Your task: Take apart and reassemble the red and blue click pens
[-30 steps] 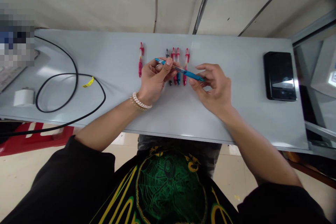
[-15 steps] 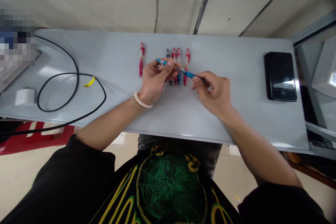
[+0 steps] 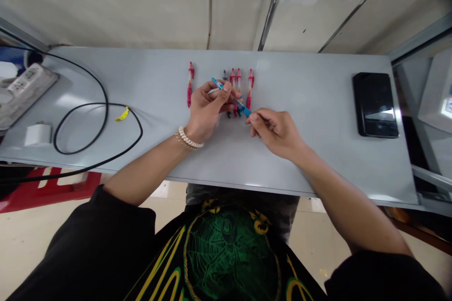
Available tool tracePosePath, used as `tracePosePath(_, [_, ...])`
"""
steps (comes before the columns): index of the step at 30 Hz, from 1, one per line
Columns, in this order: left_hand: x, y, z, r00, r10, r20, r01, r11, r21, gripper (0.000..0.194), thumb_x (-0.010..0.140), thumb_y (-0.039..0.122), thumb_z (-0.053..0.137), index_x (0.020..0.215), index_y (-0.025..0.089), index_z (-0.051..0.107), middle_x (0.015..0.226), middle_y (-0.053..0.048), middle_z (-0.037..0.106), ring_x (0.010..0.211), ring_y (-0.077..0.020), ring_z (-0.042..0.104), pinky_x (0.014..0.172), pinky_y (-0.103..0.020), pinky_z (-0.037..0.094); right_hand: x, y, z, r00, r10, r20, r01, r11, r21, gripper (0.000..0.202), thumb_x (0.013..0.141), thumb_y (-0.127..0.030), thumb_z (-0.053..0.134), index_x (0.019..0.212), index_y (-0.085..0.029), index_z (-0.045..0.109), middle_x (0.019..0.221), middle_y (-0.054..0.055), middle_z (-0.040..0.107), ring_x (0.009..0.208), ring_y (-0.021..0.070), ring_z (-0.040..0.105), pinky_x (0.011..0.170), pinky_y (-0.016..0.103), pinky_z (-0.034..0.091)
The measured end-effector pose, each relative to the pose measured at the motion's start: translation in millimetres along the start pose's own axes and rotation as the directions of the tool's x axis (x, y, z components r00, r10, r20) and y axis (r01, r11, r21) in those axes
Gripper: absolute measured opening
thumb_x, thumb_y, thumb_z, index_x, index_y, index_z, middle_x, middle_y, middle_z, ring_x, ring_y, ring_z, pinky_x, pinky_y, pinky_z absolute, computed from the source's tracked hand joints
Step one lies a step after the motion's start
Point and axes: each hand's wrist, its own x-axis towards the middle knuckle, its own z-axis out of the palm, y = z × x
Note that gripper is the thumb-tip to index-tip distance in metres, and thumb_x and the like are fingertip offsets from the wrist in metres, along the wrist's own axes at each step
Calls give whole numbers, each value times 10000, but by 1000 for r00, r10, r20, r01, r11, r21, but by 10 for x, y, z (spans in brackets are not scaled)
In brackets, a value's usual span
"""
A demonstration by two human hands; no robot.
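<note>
A blue pen (image 3: 237, 100) with a clear barrel slants between my two hands above the table. My left hand (image 3: 209, 108) pinches its upper part between thumb and fingers. At the lower end, the fingers of my right hand (image 3: 273, 129) are closed on the blue grip. Behind the hands, several pens lie side by side: a dark one (image 3: 225, 74), red-topped ones (image 3: 232, 76), and a red pen (image 3: 250, 85) at their right. My left hand partly covers this group. Apart from them, to the left, lies another red and pink pen (image 3: 189, 85).
A black cable (image 3: 106, 103) with a yellow tag (image 3: 122, 114) loops over the left of the grey table (image 3: 310, 84). Beside it are a white charger (image 3: 38, 134) and a power strip (image 3: 26, 87). A shiny black device (image 3: 375, 103) lies at the right. A wall rises behind.
My right hand has moved left and slightly down, closer to my left hand. The blue pen now slants more steeply. The view has shifted a little, showing the power strip.
</note>
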Motion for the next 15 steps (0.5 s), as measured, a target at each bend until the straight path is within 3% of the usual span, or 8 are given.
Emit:
tracePosePath(3, [130, 107, -124, 989, 117, -87, -104, 985, 140, 497, 856, 542, 955, 1036, 272, 578, 745, 60, 774, 598, -117, 682, 549, -308, 475, -7, 42, 19, 997, -39, 60, 40, 999, -21, 563, 1098, -724, 474, 1024, -209, 688, 741, 16, 730, 602, 137, 599, 612, 305, 443])
tracePosePath(7, [391, 354, -442, 923, 325, -203, -218, 881, 419, 405, 973, 306, 853, 1027, 308, 452, 615, 155, 674, 496, -86, 514, 556, -315, 351, -4, 108, 36, 998, -47, 41, 51, 994, -96, 473, 1108, -637, 494, 1125, -202, 679, 753, 12, 720, 614, 142, 596, 636, 309, 449])
tracePosePath(11, [576, 532, -756, 857, 460, -232, -114, 609, 785, 397, 936, 198, 816, 843, 282, 439, 619, 105, 551, 595, -123, 530, 627, -329, 365, 33, 173, 49, 1000, 17, -24, -21, 984, -180, 330, 1079, -527, 559, 1054, -219, 674, 776, 22, 721, 646, 161, 604, 629, 322, 432])
tracePosePath(13, [618, 554, -863, 866, 456, -204, -23, 445, 895, 378, 912, 171, 788, 810, 271, 438, 702, 70, 554, 665, -138, 527, 712, -332, 404, 65, 226, 53, 996, 22, -83, -42, 971, -236, 257, 1054, -470, 600, 1034, -228, 684, 831, 49, 742, 771, 210, 663, 679, 345, 464])
tracePosePath(15, [637, 540, -934, 902, 391, -181, 54, 313, 948, 304, 901, 155, 737, 827, 265, 463, 769, 33, 592, 738, -168, 531, 801, -350, 432, 103, 294, 51, 991, -22, -133, -19, 954, -298, 178, 1027, -396, 623, 1011, -232, 691, 862, 73, 750, 918, 268, 689, 773, 389, 503])
